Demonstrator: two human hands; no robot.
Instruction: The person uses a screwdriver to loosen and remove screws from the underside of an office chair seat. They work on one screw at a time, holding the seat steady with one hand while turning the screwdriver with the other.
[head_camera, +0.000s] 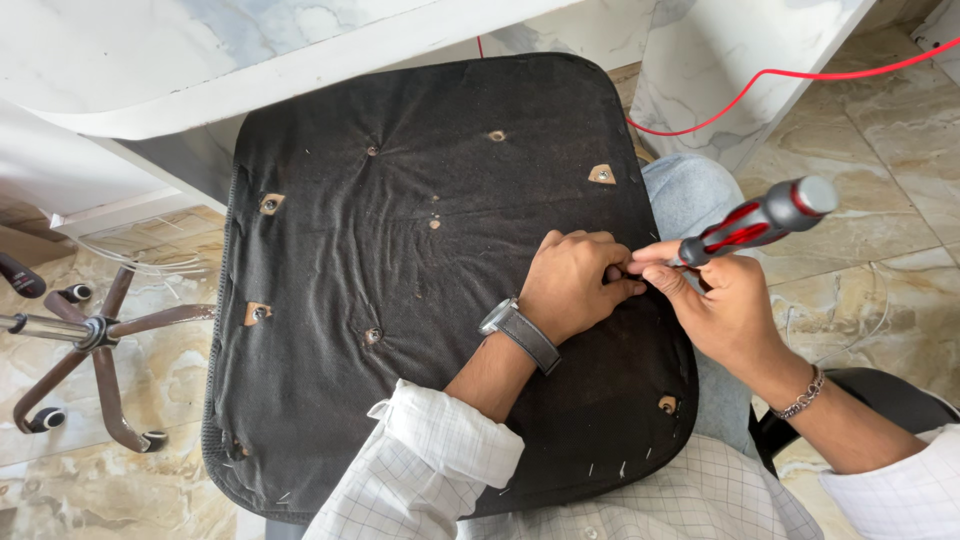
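Nearest the camera, two white checked sleeves (430, 460) led to the hands. The seat cushion (400, 300) lay upside down across the person's lap, black fabric underside up, with several bolt holes (258, 313) showing through cut patches.

The left hand (570, 285), wearing a wristwatch (518, 332), rested on the cushion near its right edge, its fingers curled and pressed together around a small item too hidden to identify. The right hand (715, 300), with a chain bracelet (800, 393), met it there. Its fingers pinched the shaft end of a red and black screwdriver (755, 222), whose grey-capped handle pointed up and away, off the right edge.

Assessed risk: the tip was concealed between both hands, so a slip could jab the left fingers or tear the fabric. The cushion, unsupported on the lap, could tilt under pressure.

Farther off stood the chair base (95, 335) on the tiled floor (880, 250), a white marble table (200, 60), and a red cable (800, 75).
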